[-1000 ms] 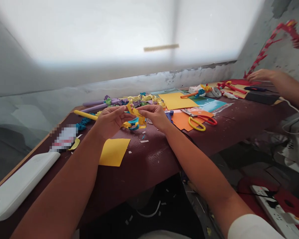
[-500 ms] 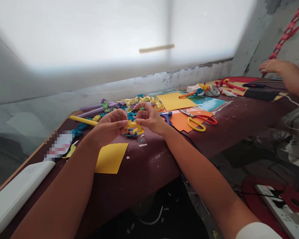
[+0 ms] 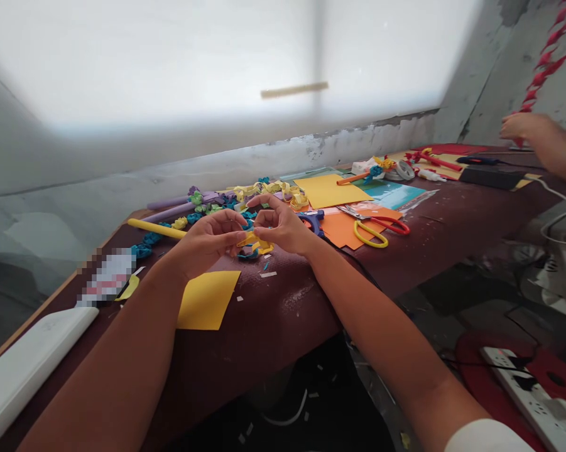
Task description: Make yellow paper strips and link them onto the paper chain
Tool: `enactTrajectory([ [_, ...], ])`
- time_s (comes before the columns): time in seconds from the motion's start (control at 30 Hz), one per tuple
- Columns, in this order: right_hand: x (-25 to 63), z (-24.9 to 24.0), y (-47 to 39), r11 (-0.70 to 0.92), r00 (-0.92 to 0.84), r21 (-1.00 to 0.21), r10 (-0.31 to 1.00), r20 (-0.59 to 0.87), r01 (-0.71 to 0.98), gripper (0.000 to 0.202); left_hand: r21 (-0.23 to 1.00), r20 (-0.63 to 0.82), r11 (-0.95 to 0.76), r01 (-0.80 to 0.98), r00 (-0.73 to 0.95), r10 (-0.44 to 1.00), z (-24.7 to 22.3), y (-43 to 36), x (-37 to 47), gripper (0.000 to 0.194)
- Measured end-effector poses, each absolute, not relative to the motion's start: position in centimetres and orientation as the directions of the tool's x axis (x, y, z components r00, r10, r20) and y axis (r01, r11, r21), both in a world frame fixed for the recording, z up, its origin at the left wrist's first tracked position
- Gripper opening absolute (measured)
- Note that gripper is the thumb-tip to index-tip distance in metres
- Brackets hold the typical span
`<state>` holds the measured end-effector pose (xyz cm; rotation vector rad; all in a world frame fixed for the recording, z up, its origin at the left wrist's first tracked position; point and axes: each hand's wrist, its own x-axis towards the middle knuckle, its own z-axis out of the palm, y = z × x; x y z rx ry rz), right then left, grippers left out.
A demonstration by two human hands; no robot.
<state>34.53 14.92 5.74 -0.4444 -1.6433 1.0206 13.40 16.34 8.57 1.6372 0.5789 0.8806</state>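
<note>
My left hand (image 3: 213,237) and my right hand (image 3: 280,227) meet above the dark red table (image 3: 283,314), fingertips nearly touching. Both pinch a folded yellow paper strip (image 3: 262,246) between thumb and fingers. Blue paper loops (image 3: 249,254) show just under the strip. A yellow paper sheet (image 3: 210,300) lies below my left hand, partly behind the forearm. Behind my hands is a pile of yellow paper chain (image 3: 296,196) with blue, green and purple paper pieces.
Scissors (image 3: 371,232) with red and yellow handles rest on orange paper (image 3: 339,227). A blue tool (image 3: 313,221) is beside my right hand. A white box-like object (image 3: 38,358) lies left. Another person's hand (image 3: 522,127) holds a red paper chain (image 3: 541,69); a power strip (image 3: 530,389) is lower right.
My fingertips have come closer together over the yellow strip. The other person's hand has closed at the red chain, which has swung slightly. The view has shifted a little.
</note>
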Motion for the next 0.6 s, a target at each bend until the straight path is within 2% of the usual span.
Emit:
enactTrajectory([
  [0.6,34.59,5.73,14.70,0.567,-0.282,-0.796,0.744,0.605,-0.211,0.052,0.949,0.237,-0.313,0.026,0.595,0.768,7.78,16.93,13.22,0.024],
])
